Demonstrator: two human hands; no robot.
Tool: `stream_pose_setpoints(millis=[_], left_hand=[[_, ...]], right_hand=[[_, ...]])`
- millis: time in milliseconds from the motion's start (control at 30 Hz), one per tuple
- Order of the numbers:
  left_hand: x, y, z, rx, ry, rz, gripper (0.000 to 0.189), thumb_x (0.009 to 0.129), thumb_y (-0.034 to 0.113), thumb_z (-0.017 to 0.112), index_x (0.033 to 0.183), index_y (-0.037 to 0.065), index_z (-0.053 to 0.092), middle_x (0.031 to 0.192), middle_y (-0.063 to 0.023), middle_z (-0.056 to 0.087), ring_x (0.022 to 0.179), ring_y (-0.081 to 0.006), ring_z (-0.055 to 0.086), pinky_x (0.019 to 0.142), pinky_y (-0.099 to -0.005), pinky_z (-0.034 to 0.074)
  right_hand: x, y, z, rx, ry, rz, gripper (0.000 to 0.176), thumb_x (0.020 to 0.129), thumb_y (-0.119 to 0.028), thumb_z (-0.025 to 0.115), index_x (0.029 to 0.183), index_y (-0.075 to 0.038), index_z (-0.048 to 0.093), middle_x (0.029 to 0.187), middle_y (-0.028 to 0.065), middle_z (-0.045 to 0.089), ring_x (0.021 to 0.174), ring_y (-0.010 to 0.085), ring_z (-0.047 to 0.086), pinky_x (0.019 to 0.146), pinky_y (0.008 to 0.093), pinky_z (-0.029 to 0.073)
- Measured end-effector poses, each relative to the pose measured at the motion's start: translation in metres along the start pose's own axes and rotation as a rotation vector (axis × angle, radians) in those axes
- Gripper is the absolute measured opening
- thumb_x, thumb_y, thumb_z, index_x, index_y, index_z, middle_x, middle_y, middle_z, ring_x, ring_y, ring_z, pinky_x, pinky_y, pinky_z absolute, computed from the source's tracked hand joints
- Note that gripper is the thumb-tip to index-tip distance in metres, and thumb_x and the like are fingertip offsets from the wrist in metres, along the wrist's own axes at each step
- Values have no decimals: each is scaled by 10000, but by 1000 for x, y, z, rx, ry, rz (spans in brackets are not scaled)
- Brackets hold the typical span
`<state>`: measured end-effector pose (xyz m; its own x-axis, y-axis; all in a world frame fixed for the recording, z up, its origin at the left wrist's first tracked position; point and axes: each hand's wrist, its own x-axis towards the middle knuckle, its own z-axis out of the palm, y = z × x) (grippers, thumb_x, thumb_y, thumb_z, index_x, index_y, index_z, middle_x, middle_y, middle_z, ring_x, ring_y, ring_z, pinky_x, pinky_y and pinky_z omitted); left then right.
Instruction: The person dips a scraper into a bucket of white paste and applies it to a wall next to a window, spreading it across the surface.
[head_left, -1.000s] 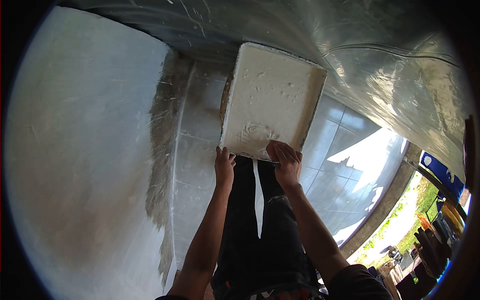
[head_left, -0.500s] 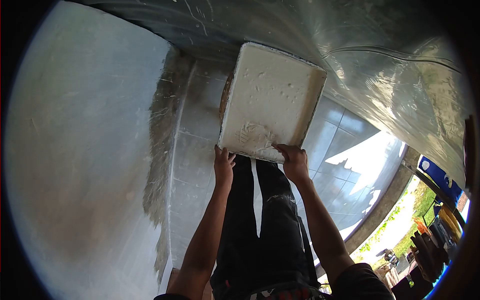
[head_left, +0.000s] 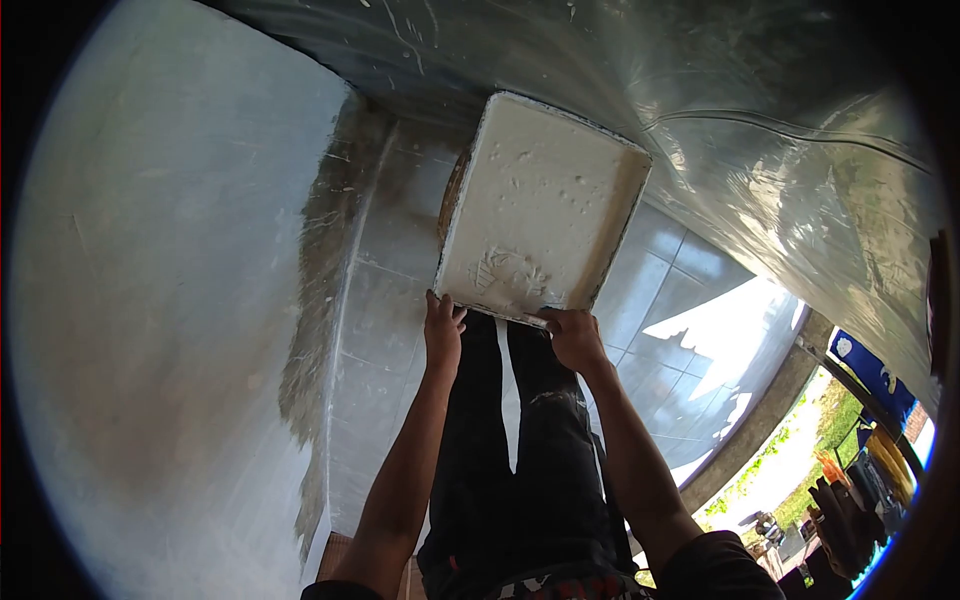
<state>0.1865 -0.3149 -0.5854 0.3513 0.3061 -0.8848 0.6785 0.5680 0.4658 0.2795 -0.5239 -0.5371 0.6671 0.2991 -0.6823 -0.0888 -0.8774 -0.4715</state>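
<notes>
A shallow rectangular tray [head_left: 622, 225] of off-white, plaster-like paste [head_left: 545, 200] is in front of my legs. The paste is smooth with small bumps farther off and churned into ridges near the front edge. My left hand [head_left: 443, 328] grips the tray's near left corner, thumb and fingers on the rim. At the near right part of the same edge is my right hand [head_left: 576, 338], its fingers closed in a pinch. A small pale tip shows by the fingers; the kind of thing it belongs to is hidden.
At left a pale coated wall [head_left: 180, 300] borders a rough grey strip [head_left: 325, 240]. Grey tiles [head_left: 385, 290] lie under the tray. Plastic sheeting [head_left: 760, 150] hangs at the top and right. A curved ledge [head_left: 770, 410] and sunlit clutter [head_left: 860, 500] are at lower right.
My right hand has moved slightly left and down, from over the paste to the tray's near edge. My left hand keeps its grip on the corner.
</notes>
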Motion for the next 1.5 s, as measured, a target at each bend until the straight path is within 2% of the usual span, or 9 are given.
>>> stream_pose_setpoints(millis=[133,200,367,433,633,767,933,1100,1500], left_hand=[[-5,-1,1,0,7,26,810,1097,438,443,1669,42,28,1632,-231,379,1379,-435,542,1108,-540,418],[-7,0,2,16,19,18,819,1094,441,456,1669,40,33,1627,-233,387,1373,-439,547,1098,-527,431],[-10,-3,7,-6,53,44,822,1091,428,474,1669,36,40,1613,-236,409,1356,-426,564,1073,-496,454],[-12,-4,9,-4,60,51,822,1091,423,478,1668,34,42,1606,-238,418,1353,-419,567,1065,-488,460],[-12,-8,11,-25,58,44,779,1096,383,450,1684,108,20,1677,-218,309,1411,-414,517,1141,-533,387],[-11,-9,16,5,114,104,809,1088,394,483,1664,16,58,1519,-241,513,1290,-380,626,987,-419,498],[-11,-16,13,68,129,97,788,1087,344,488,1652,-17,73,1554,-284,471,1372,-374,568,1054,-378,472],[-58,18,24,88,183,305,741,1096,228,478,1638,-55,59,1653,-358,238,1572,-364,256,1252,-345,247],[-174,88,16,-69,188,785,683,1102,144,462,1641,-49,90,1695,-298,198,1584,-348,219,1251,-356,212]], right_hand=[[35,22,-21,172,-143,-126,286,967,-38,611,1181,-112,786,1054,111,799,977,233,757,875,360,568],[44,23,-31,198,-287,-164,235,1026,-237,635,1179,-138,784,1105,130,778,1028,318,735,921,407,559],[40,-3,-55,124,-283,25,224,1011,-180,654,1191,-130,778,1130,110,779,1059,296,734,924,392,557],[36,1,-51,156,-203,-27,303,945,-54,645,1208,-121,780,991,138,787,855,194,718,827,360,556],[21,31,-12,110,-131,-193,249,1022,-111,611,1192,-155,788,1128,158,771,1080,253,737,922,369,543],[20,35,-16,15,-139,-222,239,1020,-114,613,1185,-124,786,1153,136,771,1087,270,737,919,378,544],[48,58,-33,120,-335,46,266,939,-143,664,1173,-67,764,1070,206,758,1018,307,737,918,395,548],[20,51,-72,1052,-397,133,443,883,-115,720,1285,58,649,1100,125,748,1004,261,731,928,410,565],[-60,-111,-149,1407,-456,-219,555,899,-107,710,1395,68,535,1325,167,648,1232,314,634,1117,476,480]])
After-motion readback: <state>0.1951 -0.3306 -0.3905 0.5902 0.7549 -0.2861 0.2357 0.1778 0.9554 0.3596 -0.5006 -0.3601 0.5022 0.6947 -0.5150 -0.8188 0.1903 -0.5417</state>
